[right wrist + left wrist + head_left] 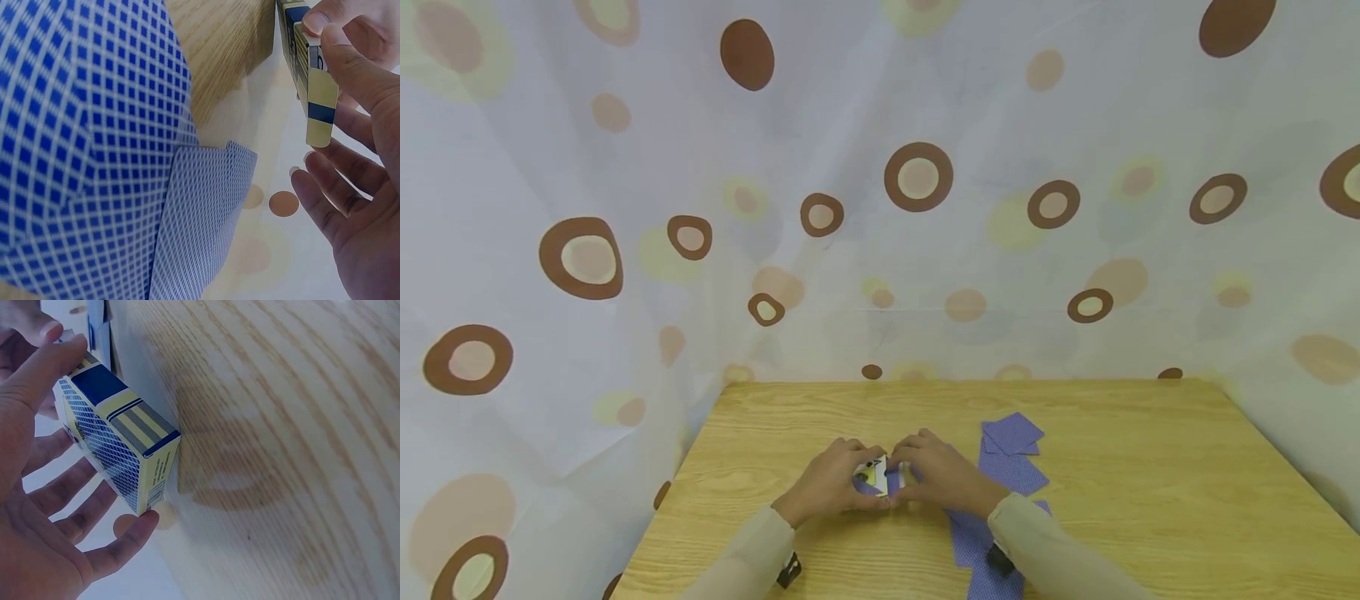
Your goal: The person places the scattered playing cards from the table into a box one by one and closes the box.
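Between the two hands is a small playing card box (872,477) with yellow and blue striped edges and a blue-checked face. My left hand (827,483) grips it, the thumb along its striped edge and a fingertip at the barcode end, as the left wrist view shows. At the other end, a yellow flap with a blue band (322,115) sticks out from the box. My right hand (943,477) pinches that end with the thumb near the flap, its other fingers spread loosely. Whether cards are inside the box is hidden.
Blue-checked playing cards (1011,475) lie face down, overlapping in a strip along the right forearm. The wooden table (1150,467) ends at a spotted curtain (1000,250) behind and at the sides. A dark wrist device (789,571) shows by the left sleeve.
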### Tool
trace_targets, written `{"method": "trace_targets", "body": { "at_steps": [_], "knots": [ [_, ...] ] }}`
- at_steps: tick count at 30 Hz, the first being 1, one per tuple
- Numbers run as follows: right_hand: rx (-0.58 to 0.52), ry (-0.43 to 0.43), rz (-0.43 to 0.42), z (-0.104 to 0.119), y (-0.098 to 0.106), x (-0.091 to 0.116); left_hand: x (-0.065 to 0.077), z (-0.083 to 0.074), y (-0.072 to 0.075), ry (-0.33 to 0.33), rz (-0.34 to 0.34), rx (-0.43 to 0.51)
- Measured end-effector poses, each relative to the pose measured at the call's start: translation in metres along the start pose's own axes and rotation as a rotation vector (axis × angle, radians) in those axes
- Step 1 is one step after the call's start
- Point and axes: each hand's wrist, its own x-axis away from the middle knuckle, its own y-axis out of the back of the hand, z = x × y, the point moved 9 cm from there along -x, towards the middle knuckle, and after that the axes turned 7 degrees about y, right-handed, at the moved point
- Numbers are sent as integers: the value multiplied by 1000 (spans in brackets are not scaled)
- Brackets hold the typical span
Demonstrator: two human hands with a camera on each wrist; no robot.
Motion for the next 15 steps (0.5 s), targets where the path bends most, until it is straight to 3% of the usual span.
{"method": "trace_targets", "body": {
  "at_steps": [7, 15],
  "knots": [
    [-25, -44, 21, -6, 0, 3, -1, 0, 0, -6, 0, 6],
    [30, -71, -30, -5, -1, 2, -2, 1, -1, -7, -8, 2]
  ]
}}
